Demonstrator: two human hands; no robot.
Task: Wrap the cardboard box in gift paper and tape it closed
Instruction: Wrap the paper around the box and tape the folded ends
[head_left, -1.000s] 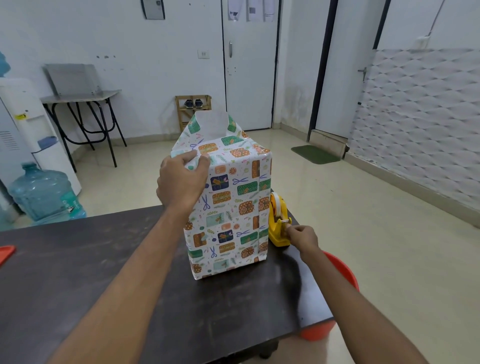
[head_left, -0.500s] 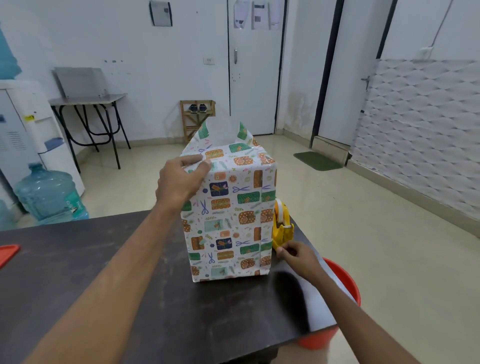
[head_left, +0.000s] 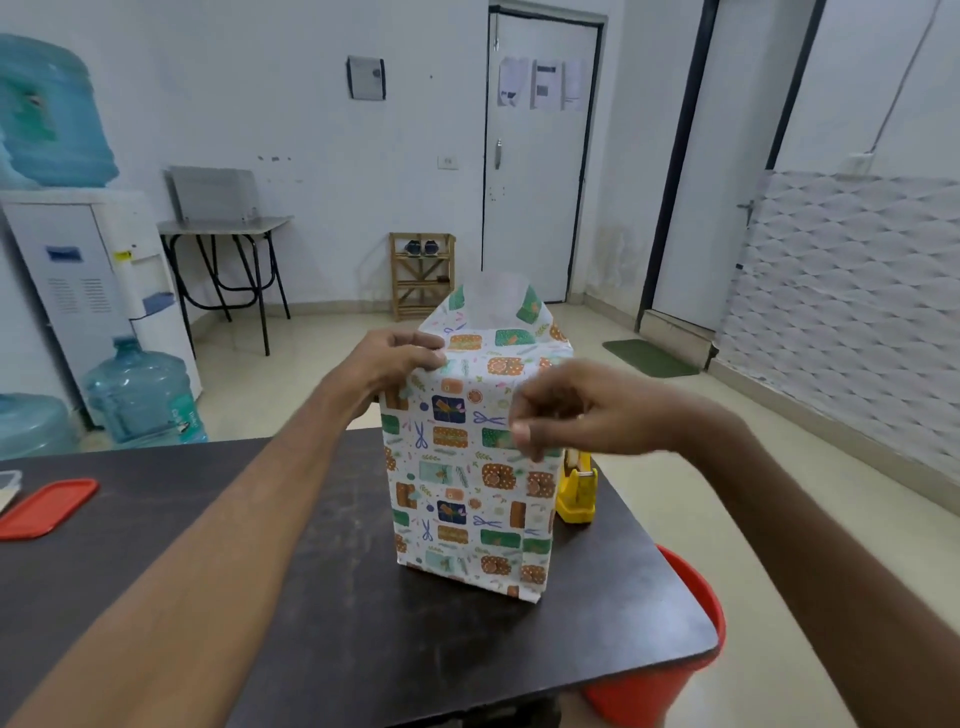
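The tall box wrapped in patterned gift paper stands upright on the dark table. Its top flaps are partly folded, with one flap still sticking up at the back. My left hand grips the folded paper at the box's top left edge. My right hand is raised in front of the box's upper right side, blurred, with thumb and fingers pinching what looks like a faint strip of clear tape. The yellow tape dispenser stands on the table just right of the box.
A red lid lies at the table's left edge. A red bucket sits on the floor below the table's right corner. Water bottles and a dispenser stand by the left wall.
My right hand has left the tape dispenser and risen up in front of the box's upper right side. My left hand keeps its hold on the top fold.
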